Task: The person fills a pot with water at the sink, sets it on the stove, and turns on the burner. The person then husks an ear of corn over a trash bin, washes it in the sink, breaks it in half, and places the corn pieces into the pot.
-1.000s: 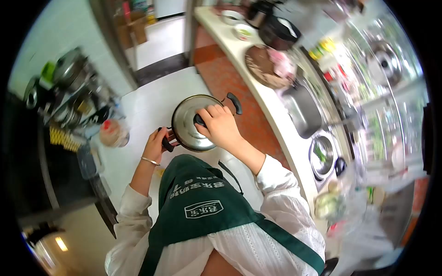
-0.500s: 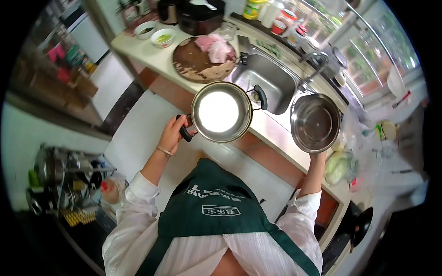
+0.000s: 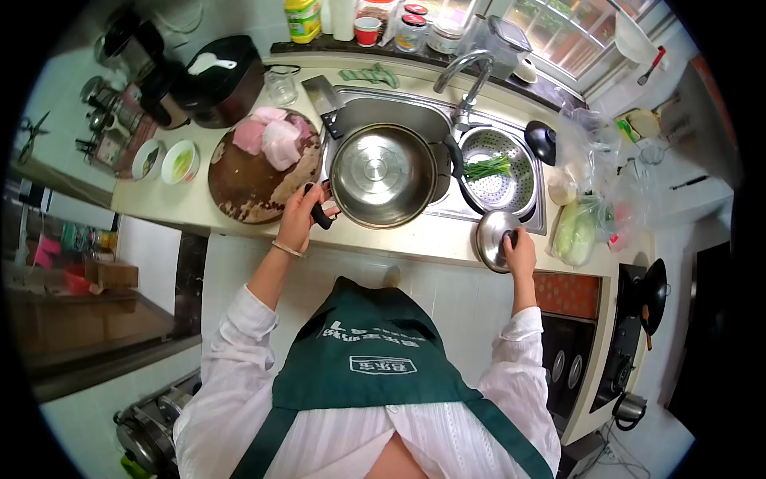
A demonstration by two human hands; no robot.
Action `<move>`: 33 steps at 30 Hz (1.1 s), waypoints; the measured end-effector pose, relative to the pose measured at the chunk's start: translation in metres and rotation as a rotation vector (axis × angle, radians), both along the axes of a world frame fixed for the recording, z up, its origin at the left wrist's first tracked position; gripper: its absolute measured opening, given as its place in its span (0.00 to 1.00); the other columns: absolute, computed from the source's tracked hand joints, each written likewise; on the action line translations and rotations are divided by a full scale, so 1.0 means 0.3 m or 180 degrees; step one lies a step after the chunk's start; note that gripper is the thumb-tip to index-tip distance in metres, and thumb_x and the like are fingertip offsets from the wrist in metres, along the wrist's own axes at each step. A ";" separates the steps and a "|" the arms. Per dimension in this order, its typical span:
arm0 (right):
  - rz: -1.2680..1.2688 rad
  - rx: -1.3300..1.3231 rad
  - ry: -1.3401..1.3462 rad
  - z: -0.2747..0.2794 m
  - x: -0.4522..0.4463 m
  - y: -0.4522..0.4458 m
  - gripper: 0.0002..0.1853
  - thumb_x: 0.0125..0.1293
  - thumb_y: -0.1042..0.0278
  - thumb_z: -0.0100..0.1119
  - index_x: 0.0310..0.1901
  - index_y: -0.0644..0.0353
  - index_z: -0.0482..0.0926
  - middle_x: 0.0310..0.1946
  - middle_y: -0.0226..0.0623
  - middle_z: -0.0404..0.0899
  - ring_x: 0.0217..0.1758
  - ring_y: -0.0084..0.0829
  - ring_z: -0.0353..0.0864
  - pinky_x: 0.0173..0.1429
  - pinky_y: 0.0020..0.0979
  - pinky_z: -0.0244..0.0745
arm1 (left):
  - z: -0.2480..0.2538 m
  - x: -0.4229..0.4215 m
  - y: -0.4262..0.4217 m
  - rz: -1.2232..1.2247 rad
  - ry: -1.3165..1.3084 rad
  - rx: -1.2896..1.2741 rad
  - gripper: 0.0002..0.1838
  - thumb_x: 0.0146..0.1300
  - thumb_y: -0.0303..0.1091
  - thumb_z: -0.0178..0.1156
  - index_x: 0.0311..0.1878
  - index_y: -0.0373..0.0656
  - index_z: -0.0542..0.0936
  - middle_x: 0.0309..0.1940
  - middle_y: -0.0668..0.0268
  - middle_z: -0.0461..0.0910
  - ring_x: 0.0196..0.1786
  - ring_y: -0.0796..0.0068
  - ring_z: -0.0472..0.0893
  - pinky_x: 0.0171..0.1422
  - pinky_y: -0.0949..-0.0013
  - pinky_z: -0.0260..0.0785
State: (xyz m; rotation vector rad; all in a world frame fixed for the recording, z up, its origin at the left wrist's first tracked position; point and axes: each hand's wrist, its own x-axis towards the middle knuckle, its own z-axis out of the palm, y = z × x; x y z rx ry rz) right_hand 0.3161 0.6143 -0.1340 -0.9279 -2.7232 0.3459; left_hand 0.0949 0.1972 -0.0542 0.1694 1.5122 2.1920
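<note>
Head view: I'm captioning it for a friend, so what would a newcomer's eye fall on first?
Probably the shiny open pot near the middle, gripped by the left hand, with a lid in the right hand to its lower right. Next come the pink, seemingly raw meat on the chopping board to the left, and green stalks in the colander to the right.

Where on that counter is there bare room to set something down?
The counter is bare between the bowls, the board and the front edge; a narrow strip runs in front of the sink, from board to held lid. It looks crowded right of the colander, with bagged vegetables, and on the windowsill, with jars.
</note>
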 end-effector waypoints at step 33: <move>0.0771 0.1320 -0.0933 0.039 -0.940 0.165 0.21 0.58 0.52 0.54 0.45 0.61 0.73 0.42 0.42 0.77 0.52 0.39 0.72 0.49 0.43 0.70 | -0.240 -0.576 0.463 -0.0677 -0.1422 -0.0580 0.15 0.67 0.41 0.48 0.28 0.41 0.70 0.26 0.63 0.74 0.31 0.69 0.78 0.44 0.61 0.76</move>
